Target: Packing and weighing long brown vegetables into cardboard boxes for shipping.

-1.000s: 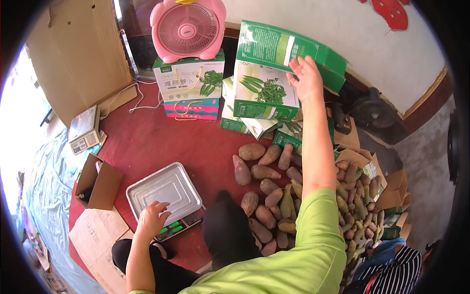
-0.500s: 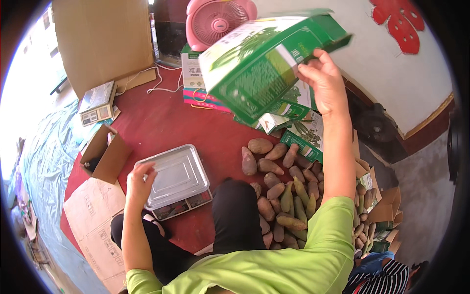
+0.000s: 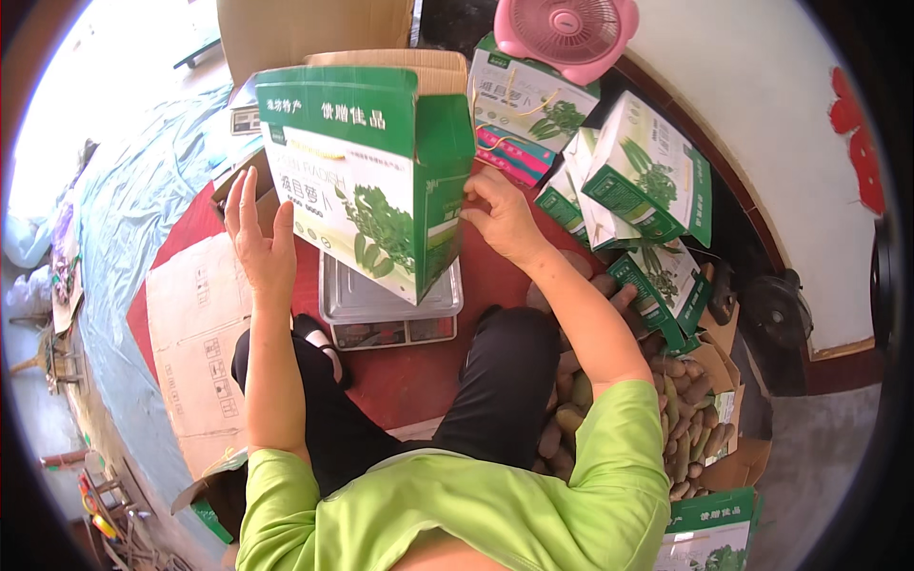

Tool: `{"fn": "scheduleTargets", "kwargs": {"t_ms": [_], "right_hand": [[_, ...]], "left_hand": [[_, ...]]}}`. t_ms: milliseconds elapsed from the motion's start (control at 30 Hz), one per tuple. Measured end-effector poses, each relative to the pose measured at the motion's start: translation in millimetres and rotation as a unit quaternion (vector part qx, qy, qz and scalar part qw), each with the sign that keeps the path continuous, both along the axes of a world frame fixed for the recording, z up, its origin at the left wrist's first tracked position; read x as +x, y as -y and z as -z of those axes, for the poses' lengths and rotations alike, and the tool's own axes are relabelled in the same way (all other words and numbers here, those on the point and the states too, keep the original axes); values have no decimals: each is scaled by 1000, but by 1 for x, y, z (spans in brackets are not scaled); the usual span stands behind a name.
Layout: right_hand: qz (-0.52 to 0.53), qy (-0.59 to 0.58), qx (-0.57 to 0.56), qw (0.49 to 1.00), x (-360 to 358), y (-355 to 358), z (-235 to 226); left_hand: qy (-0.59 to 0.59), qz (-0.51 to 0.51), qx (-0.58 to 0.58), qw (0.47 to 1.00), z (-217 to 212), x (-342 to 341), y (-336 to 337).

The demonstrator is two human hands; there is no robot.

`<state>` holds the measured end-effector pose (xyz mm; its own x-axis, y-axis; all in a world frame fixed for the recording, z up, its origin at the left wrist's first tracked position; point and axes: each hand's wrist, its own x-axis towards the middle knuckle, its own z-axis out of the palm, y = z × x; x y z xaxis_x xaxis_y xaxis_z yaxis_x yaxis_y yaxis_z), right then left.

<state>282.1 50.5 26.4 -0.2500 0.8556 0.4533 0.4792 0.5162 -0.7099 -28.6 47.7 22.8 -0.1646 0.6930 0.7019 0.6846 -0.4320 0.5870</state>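
Right hand (image 3: 500, 217) pinches the side flap of the green-and-white cardboard box (image 3: 367, 181); left hand (image 3: 259, 238), fingers spread, hovers flat at its nine o'clock. Below the box sits a shiny metal scale (image 3: 386, 309); knobbly tubers (image 3: 690, 400) at four o'clock.

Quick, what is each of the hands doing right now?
Left hand: open, fingers spread, beside the green and white carton; contact cannot be told.
Right hand: closed on the carton's side edge, holding it above the metal scale.

A red floor mat (image 3: 409, 381) carries a scale (image 3: 390, 314), boxes (image 3: 647, 181), flat cardboard (image 3: 195, 333).
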Motion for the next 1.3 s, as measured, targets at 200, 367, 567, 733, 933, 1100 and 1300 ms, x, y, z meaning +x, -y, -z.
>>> {"fn": "scheduleTargets", "kwargs": {"t_ms": [200, 367, 567, 733, 933, 1100, 1300], "right_hand": [[31, -34, -170, 984, 22, 0, 94], [81, -13, -339, 937, 59, 7, 145], [147, -171, -471, 853, 57, 16, 144], [169, -184, -464, 850, 51, 13, 139], [188, -218, -462, 839, 64, 14, 132], [166, -242, -440, 849, 59, 17, 138], [186, -239, -472, 828, 56, 23, 147]], "left_hand": [[-183, -74, 21, 980, -4, -2, 5], [-266, -61, -56, 960, 4, 12, 8], [-333, 91, -156, 926, 6, 18, 14], [-324, 75, -225, 916, 9, 20, 20], [-330, 81, -199, 919, 5, 32, 30], [-327, 75, -209, 918, 5, 30, 31], [-327, 104, -220, 913, 8, 35, 35]]}}
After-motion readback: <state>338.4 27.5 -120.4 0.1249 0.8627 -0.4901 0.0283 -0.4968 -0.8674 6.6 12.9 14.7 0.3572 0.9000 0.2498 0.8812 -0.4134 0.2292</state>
